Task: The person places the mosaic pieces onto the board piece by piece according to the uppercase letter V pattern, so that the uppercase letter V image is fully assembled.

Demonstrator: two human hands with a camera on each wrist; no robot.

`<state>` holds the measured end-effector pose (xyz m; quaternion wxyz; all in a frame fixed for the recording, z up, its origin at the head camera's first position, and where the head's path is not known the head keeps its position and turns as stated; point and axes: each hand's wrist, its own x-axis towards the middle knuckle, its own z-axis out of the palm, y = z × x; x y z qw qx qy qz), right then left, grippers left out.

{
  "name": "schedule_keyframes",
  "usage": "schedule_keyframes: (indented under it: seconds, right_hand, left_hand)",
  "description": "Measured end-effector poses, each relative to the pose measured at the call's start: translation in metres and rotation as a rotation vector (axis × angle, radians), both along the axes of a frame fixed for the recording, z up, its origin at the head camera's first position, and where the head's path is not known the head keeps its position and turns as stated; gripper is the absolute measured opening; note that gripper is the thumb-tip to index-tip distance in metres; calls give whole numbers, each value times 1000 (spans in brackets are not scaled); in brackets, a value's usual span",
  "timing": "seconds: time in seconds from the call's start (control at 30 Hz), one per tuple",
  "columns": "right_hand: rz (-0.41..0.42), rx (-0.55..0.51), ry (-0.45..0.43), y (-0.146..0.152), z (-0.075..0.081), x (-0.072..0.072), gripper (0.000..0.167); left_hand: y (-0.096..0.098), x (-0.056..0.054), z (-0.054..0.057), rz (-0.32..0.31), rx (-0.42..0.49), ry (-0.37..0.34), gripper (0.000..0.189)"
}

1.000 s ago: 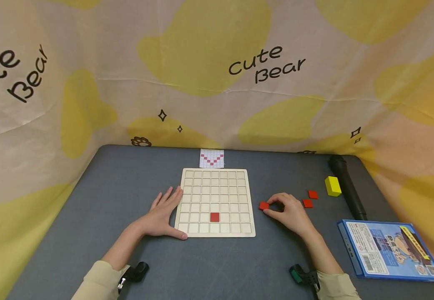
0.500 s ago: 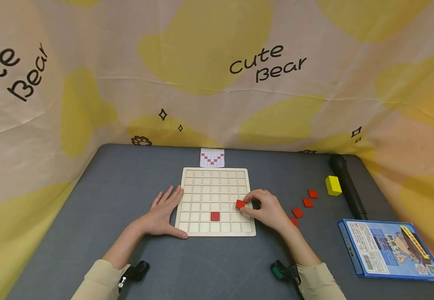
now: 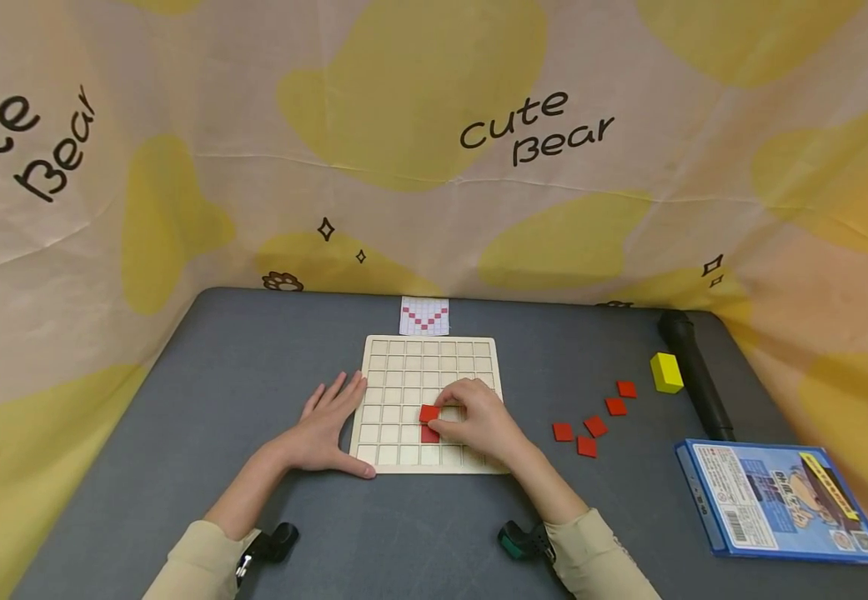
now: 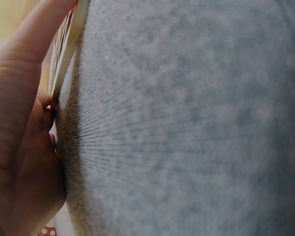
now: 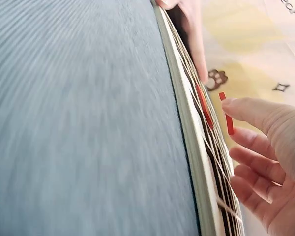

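A pale wooden grid board (image 3: 396, 364) lies mid-table. My left hand (image 3: 323, 429) rests at its left side with fingers spread, fingertips on the edge and thumb at the lower left corner. My right hand (image 3: 482, 421) pinches a red square tile (image 3: 429, 412) between thumb and forefinger, over the middle columns. In the right wrist view the pinched tile (image 5: 226, 114) is tilted and apart from the board. A second red tile (image 5: 205, 107) sits in a cell there; the head view shows it just below the held one, partly overlapped.
Several loose red tiles (image 3: 587, 447) lie right of the board. Beyond them are a yellow block (image 3: 666, 372), a black microphone (image 3: 696, 375) and a blue box (image 3: 782, 500). A small card (image 3: 423, 317) with a red V pattern lies behind the board. A printed cloth hangs behind the table.
My right hand has carried the red tile leftward from the table to above the board's middle columns. Loose tiles it covered now show. The left hand stays still.
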<state>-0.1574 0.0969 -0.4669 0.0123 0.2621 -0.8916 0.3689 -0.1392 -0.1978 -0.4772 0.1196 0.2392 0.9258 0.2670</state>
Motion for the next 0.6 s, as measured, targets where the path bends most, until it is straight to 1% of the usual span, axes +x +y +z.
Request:
schedule_keyframes:
  seconds: [0.17,0.4,0.6]
  right_hand:
    - [-18,56,11,-14,-2,-1,19]
    - [-52,124,18,-25,0,-1,20]
    - [-47,128,36,-28,0,0,21]
  left_hand:
    - [1,0,-1,2,-3,2,134]
    - [2,1,0,6,-9,7,133]
    - [1,2,0,10,-12,9,133]
